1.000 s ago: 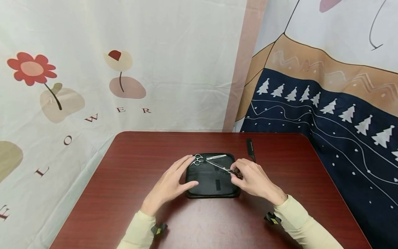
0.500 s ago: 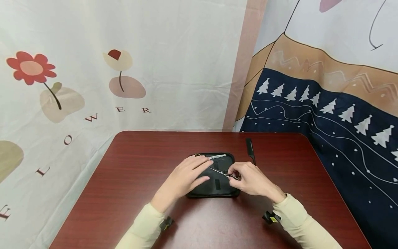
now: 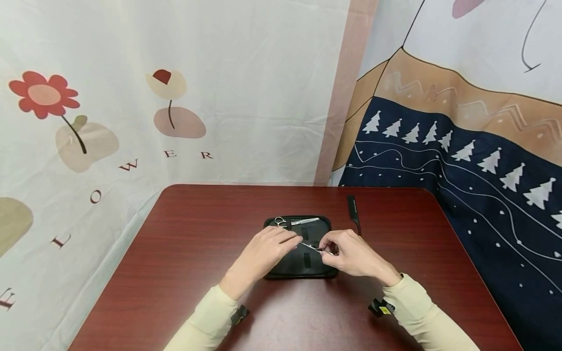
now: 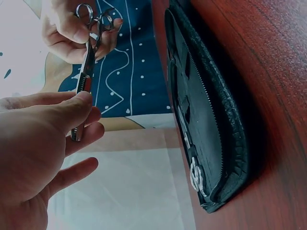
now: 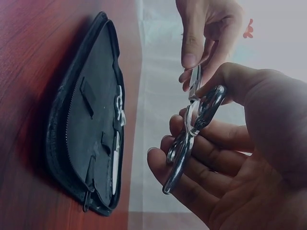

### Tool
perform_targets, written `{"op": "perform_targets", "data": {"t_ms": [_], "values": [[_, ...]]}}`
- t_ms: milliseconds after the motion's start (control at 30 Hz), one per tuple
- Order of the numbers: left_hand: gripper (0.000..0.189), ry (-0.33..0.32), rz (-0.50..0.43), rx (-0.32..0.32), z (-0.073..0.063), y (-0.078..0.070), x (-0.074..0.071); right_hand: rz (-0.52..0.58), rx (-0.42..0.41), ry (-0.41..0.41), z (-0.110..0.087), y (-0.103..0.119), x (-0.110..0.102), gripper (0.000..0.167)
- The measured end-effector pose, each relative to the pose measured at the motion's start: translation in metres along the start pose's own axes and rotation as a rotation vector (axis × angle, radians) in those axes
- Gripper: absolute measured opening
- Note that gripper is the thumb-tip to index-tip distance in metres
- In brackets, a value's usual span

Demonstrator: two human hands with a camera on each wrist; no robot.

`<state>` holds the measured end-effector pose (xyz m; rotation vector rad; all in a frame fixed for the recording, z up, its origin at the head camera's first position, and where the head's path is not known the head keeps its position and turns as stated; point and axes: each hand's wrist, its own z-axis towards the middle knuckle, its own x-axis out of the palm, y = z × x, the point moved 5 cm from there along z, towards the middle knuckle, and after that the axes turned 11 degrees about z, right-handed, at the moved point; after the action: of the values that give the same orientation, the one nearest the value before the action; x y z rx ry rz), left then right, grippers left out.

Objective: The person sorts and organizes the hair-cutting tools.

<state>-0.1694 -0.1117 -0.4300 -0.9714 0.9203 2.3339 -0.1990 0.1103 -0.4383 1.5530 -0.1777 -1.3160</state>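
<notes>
Clearly, the left grip (image 3: 263, 249) pinches the scissors (image 5: 179, 164) at the blade end; the right grip (image 3: 351, 252) holds their handles; both hover above the black case (image 3: 287, 266).

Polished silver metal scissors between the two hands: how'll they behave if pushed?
The polished silver metal scissors look rigid, given their straight metal blades. Their glossy, highlight-streaked surface may be slippery. Pushing one finger loop would probably pivot them, since two separate loops converge toward the blades.
</notes>
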Motion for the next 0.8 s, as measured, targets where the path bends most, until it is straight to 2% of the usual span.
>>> {"op": "perform_targets", "data": {"t_ms": [500, 800], "values": [[0.025, -0.027, 0.043, 0.019, -0.0044, -0.0038, 0.0048, -0.02, -0.031, 0.004, 0.0013, 0.0014, 0.0039, 0.011], [0.022, -0.043, 0.069, 0.002, -0.0064, -0.0045, 0.0063, -0.011, -0.044, 0.0, 0.0009, -0.0004, 0.0042, 0.013]]}}
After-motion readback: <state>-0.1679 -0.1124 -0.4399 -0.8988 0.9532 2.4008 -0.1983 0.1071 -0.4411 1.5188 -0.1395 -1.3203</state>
